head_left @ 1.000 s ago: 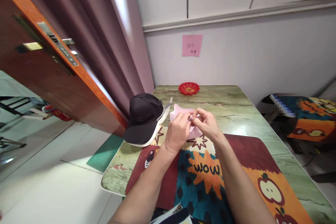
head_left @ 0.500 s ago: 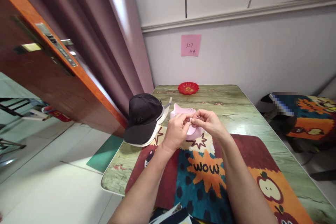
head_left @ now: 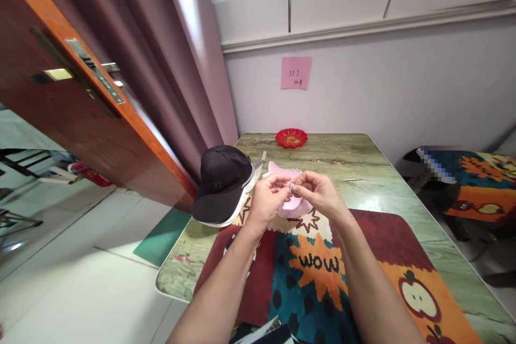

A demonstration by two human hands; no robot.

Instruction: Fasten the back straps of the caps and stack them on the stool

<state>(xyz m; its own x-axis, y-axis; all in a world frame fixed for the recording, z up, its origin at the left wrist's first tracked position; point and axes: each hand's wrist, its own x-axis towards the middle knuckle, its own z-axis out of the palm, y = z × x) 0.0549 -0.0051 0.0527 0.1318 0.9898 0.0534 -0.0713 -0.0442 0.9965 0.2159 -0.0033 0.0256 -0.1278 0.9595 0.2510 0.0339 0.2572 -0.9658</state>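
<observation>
Over the far edge of the mat, my left hand [head_left: 269, 196] and my right hand [head_left: 320, 193] meet, fingertips pinched together. Between them is a small whitish piece [head_left: 291, 187], mostly covered by the fingers, so its kind cannot be made out. Right behind and below the hands sits a light pink, basin-like object [head_left: 293, 209] with a pointed ear-shaped corner and small dark holes along its far side. My hands hide much of it. To the left of my left hand lies a black cap [head_left: 223, 180], resting on something white with a strap.
A red scalloped dish [head_left: 291, 138] stands at the table's [head_left: 342, 153] far edge. The patterned mat [head_left: 382, 236] covers the near side. On the left are a wooden door [head_left: 133, 134] and a curtain [head_left: 189, 80]. A pink note [head_left: 296, 72] hangs on the wall.
The view has shifted slightly, so the scene sits a little lower and further right. Both hands stay together at the small white piece, with the fingertips slightly rearranged.
</observation>
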